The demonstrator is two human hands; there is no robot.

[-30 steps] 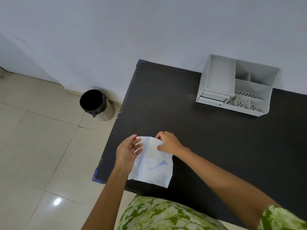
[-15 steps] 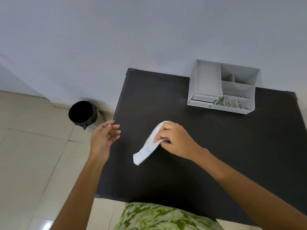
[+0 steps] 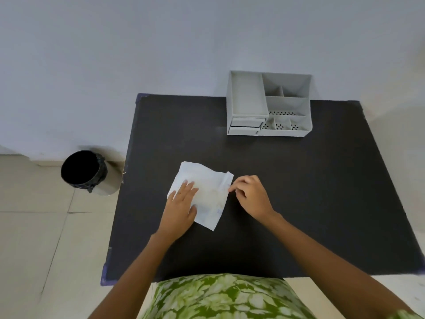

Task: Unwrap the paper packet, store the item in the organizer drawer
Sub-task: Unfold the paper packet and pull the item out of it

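My left hand (image 3: 181, 203) lies flat & open, palm down on the paper packet (image 3: 204, 194), pinning its left half to the black table (image 3: 299, 192). My right hand (image 3: 250, 196) is curled, thumb + forefinger tips at the packet's folded right edge; can't tell if they've actually got hold of the flap or are just touching it. Packet sits near the table's left-centre, well apart from the grey organizer (image 3: 269, 104) at the back by the wall, whose drawers (image 3: 245, 126) look closed. Risks, imo: paper is thin, so a hard tug at the flap w/ the other half pinned could tear it; if the item is small & loose it could slide out the open end, roll off the near-left table edge, maybe toward the bin (image 3: 85, 171). Long axis runs from far-left to near-right, tilted diagonally; folded flap faces my right hand.
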